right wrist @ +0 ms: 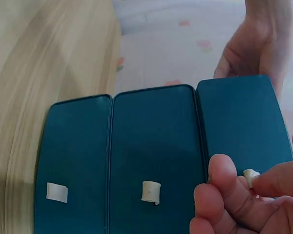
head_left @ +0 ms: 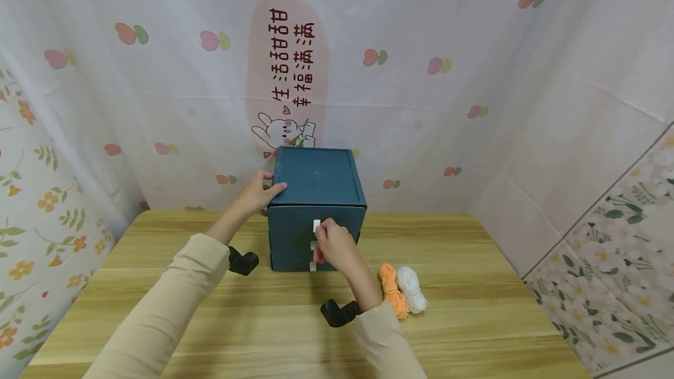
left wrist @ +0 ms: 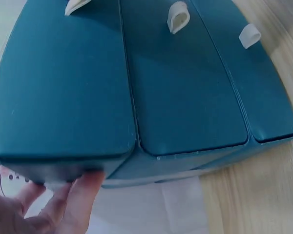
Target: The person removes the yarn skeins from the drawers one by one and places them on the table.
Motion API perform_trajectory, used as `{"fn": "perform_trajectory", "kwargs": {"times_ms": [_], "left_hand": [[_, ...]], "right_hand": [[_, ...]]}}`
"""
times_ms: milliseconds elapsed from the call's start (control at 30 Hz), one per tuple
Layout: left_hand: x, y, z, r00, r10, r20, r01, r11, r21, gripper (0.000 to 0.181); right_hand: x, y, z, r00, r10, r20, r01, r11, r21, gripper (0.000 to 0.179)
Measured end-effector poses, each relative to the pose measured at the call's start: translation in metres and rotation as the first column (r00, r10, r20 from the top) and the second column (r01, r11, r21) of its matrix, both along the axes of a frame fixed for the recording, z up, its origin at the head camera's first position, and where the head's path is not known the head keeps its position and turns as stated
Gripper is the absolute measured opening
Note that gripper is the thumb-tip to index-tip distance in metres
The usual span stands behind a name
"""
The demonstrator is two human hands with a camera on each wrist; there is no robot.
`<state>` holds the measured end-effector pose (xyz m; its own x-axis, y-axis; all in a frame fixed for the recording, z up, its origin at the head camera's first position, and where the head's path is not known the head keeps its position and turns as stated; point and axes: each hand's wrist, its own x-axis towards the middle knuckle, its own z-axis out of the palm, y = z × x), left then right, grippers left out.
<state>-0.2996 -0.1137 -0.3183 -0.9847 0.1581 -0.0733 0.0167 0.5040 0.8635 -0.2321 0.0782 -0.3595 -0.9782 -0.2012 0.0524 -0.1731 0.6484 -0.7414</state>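
Note:
A dark blue drawer box (head_left: 318,177) with three stacked drawers stands on the wooden table, each front bearing a small white pull tab. My right hand (head_left: 337,244) pinches the tab (right wrist: 250,176) of the top drawer (right wrist: 241,114) between thumb and forefinger. The middle drawer's tab (right wrist: 151,191) and bottom drawer's tab (right wrist: 57,192) hang free beside the other fingers. At the box's upper left edge rests my left hand (head_left: 257,193), thumb on the lid and fingers against the side. In the left wrist view its fingers (left wrist: 80,200) touch the box's side, fairly straight.
To the right of the box, an orange yarn bundle (head_left: 392,291) and a white yarn bundle (head_left: 412,289) lie side by side on the table (head_left: 463,320), close to the right forearm. A printed curtain (head_left: 411,121) hangs right behind the box.

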Motion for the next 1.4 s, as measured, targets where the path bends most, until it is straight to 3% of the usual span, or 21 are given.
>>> {"fn": "perform_trajectory", "kwargs": {"times_ms": [167,367,567,700,867,1067,1233,1400], "left_hand": [[0.000,-0.010,-0.002,0.990,-0.115,0.079,0.102,0.983,0.155,0.067],[0.000,-0.019,-0.004,0.981,-0.158,0.115,0.139,0.977,0.159,0.073],[0.000,-0.017,-0.007,0.980,-0.160,0.114,0.134,0.969,0.209,0.072],[0.001,-0.015,-0.009,0.984,-0.156,0.088,0.137,0.972,0.189,0.070],[0.000,-0.012,-0.011,0.988,-0.148,0.042,0.138,0.975,0.176,0.067],[0.001,-0.012,-0.015,0.988,-0.156,0.009,0.153,0.977,0.149,0.067],[0.000,-0.016,-0.015,0.986,-0.164,0.021,0.158,0.972,0.176,0.068],[-0.003,-0.018,-0.016,0.986,-0.167,0.028,0.158,0.967,0.200,0.071]], "right_hand": [[-0.005,-0.001,0.000,1.000,-0.016,0.013,0.016,1.000,-0.009,0.023],[-0.007,-0.001,-0.002,0.999,-0.018,0.031,0.020,0.999,-0.038,0.023],[-0.006,-0.001,-0.003,0.999,-0.033,0.036,0.035,0.999,-0.040,0.025],[-0.007,0.000,-0.006,0.999,-0.039,0.038,0.041,0.997,-0.060,0.025],[-0.009,0.007,-0.013,0.999,0.005,0.040,0.003,0.981,-0.195,0.024],[-0.004,0.018,-0.033,0.997,0.025,0.075,0.001,0.943,-0.332,0.047],[0.000,0.020,-0.051,0.983,-0.022,0.184,0.078,0.951,-0.300,0.050],[-0.005,0.012,-0.061,0.980,-0.036,0.195,0.091,0.957,-0.276,0.042]]}}
